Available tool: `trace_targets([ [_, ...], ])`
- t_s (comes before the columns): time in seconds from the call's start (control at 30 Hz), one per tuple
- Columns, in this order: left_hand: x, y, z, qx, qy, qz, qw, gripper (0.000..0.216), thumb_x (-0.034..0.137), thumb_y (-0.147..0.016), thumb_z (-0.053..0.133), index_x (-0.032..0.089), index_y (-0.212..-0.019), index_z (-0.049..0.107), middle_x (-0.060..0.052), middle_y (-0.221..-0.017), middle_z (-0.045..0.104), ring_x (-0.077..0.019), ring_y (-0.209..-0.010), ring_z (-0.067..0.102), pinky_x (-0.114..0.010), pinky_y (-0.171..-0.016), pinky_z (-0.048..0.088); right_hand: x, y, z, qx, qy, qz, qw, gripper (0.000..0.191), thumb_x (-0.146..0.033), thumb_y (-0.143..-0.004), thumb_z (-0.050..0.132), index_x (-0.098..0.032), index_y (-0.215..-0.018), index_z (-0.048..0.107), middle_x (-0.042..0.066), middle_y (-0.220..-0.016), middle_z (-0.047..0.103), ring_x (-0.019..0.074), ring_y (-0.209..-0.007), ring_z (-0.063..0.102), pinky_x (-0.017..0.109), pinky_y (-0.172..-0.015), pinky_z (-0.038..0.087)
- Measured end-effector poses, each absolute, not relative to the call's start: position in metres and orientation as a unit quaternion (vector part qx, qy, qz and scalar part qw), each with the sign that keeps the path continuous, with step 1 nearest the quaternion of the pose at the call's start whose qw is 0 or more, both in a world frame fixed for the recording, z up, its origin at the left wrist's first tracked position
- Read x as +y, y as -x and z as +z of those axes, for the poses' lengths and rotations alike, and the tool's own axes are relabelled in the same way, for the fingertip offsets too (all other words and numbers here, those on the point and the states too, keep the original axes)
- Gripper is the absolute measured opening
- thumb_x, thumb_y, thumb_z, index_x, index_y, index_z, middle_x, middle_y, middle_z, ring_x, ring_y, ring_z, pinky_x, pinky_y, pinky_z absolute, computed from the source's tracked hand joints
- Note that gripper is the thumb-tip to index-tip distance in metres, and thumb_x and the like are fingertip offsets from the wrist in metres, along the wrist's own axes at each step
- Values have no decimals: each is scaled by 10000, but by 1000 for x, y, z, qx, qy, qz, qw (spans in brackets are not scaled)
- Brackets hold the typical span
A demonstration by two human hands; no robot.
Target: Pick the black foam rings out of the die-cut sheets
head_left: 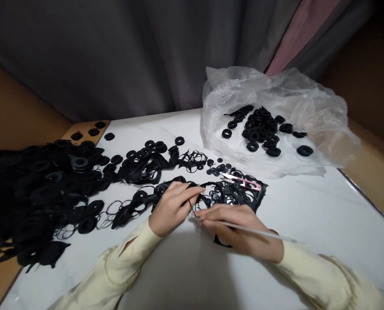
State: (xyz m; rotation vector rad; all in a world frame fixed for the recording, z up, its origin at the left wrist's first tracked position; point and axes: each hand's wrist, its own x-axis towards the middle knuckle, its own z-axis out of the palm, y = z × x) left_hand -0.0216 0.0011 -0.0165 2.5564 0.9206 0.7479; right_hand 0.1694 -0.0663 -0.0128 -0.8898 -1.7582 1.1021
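My left hand (174,206) pinches a black rubber sheet (233,193) of moulded rings at its near edge, fingers closed on a thin black strip. My right hand (240,228) lies just right of it, fingers closed round a thin white stick (259,232) whose tip points at the strip between the hands. Pink thread snips (243,181) lie on the sheet just beyond my hands. Both sleeves are cream.
A big heap of black rubber rings and trimmed scrap (43,189) covers the left of the white table (324,215). A clear plastic bag (275,116) with several finished rings (262,129) lies at the back right. Grey curtain behind.
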Motion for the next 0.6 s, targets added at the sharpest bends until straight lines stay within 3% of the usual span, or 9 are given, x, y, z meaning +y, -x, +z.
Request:
trace_targets([
  [0.1, 3, 22, -9, 302, -903, 235, 196, 240, 169, -887, 442, 191, -1026, 636, -48, -846, 681, -163, -779, 586, -316, -762, 471, -65, -171, -10, -581, 400, 550, 447, 175, -315, -883, 536, -188, -879, 656, 42, -848, 723, 158, -804, 687, 284, -745, 550],
  [0.2, 7, 29, 3, 253, -910, 194, 265, 266, 144, -837, 472, 201, -1049, 622, -68, -978, 678, -199, -935, 594, -367, -869, 445, -61, -171, -11, -494, 373, 638, 459, 215, -361, -863, 562, -159, -874, 637, 50, -791, 717, 172, -776, 692, 334, -750, 562],
  [0.37, 21, 47, 20, 166, -897, 104, 396, 361, 202, -810, 450, 208, -1145, 583, -104, -1142, 630, -275, -1160, 499, -454, -991, 370, -58, -171, -11, -504, 320, 693, 405, 180, -335, -838, 600, -161, -818, 641, 60, -831, 723, 156, -743, 684, 299, -694, 552],
  [0.47, 25, 52, 22, 170, -887, 105, 416, 344, 211, -841, 444, 214, -1155, 585, -107, -1159, 629, -266, -1154, 515, -430, -977, 401, -58, -172, -10, -480, 299, 711, 419, 165, -314, -848, 592, -158, -801, 619, 79, -900, 724, 154, -739, 682, 309, -692, 551],
  [0.6, 21, 47, 18, 213, -900, 117, 363, 309, 151, -876, 431, 214, -1122, 608, -88, -1079, 670, -227, -1037, 582, -401, -911, 446, -56, -173, -11, -458, 339, 685, 454, 177, -332, -851, 589, -159, -842, 629, 82, -981, 710, 162, -780, 679, 342, -743, 553],
])
